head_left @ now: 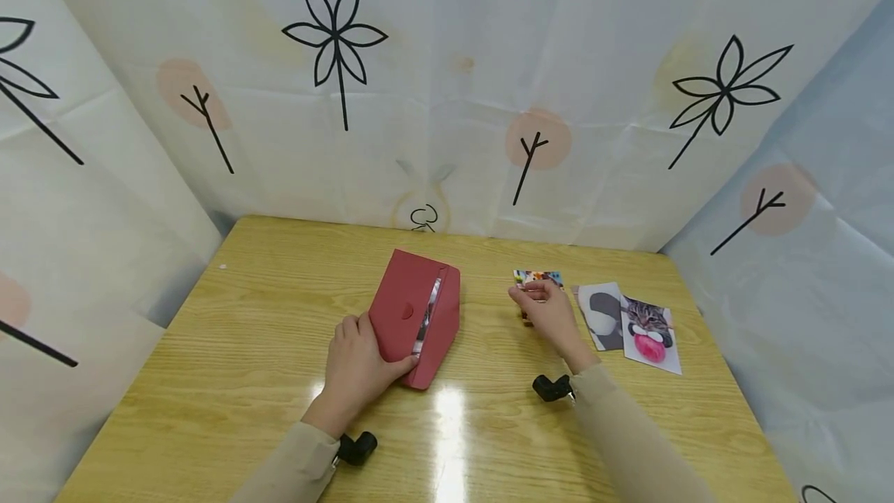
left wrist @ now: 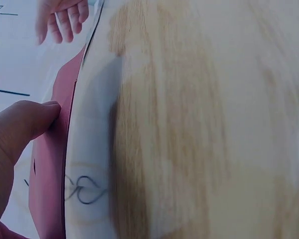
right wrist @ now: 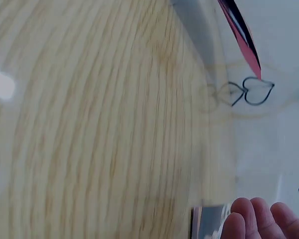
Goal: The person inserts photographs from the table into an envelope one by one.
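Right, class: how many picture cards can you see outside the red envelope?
3: a colourful card partly hidden by the right hand, a grey-and-white card to its right, and a cat card rightmost. Others could be hidden underneath.

Wood-grain table (head_left: 265,317) before us, white glare (head_left: 450,441) streaking its near side | pale cloth (head_left: 433,126) walls it at back, left and right, creased in places | black-outlined flowers (head_left: 335,33) and twigs (head_left: 528,158), some twigs over pink discs (head_left: 555,130) | small white speck (head_left: 223,265) lies near the table's far left corner
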A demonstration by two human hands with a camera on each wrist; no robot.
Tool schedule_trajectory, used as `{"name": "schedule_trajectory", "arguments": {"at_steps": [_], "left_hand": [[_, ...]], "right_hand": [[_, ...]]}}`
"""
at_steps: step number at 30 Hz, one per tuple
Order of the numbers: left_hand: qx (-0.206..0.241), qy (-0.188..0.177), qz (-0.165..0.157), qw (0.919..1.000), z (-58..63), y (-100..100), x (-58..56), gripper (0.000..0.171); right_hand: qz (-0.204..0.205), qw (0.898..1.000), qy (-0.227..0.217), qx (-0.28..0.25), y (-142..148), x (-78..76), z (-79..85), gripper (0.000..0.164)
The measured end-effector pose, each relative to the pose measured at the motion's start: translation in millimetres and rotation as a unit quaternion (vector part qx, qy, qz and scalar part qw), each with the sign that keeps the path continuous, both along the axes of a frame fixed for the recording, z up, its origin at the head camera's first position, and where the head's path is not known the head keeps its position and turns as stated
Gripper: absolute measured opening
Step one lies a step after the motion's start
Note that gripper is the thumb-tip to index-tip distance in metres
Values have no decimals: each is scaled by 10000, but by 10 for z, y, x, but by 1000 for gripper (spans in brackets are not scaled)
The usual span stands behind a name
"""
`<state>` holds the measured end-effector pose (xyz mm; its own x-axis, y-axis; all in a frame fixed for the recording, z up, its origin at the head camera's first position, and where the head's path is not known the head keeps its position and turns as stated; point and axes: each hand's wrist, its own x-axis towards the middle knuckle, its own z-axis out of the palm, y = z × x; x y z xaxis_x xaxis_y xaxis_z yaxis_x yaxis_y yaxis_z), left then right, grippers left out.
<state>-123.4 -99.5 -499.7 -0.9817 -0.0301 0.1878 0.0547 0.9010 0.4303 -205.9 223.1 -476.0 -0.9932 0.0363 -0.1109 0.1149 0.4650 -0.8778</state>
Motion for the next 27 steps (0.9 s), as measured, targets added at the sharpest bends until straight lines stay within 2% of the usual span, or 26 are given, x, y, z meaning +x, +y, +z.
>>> {"name": "schedule_trajectory", "arguments": {"at_steps": [5,10,15,19,27], "left_hand": [[-3,36,-8,10000,5,2,11,107],[17,-31,-13,10000,14,2,16,108],[23,-79,-2,10000,9,-4,19,107],[135,-276,30,9995,-10,-6,18,105],[387,-550,139,9976,-6,-12,17,102]], "right_hand": [[-45,9999,-41,154,163,-26,-6,70],[-267,9992,-41,286,292,-44,-11,64],[-585,9971,-132,461,385,-65,-42,75],[-776,9946,-228,657,430,-76,-60,82],[-938,9884,-388,1131,468,-90,-63,72]]}}
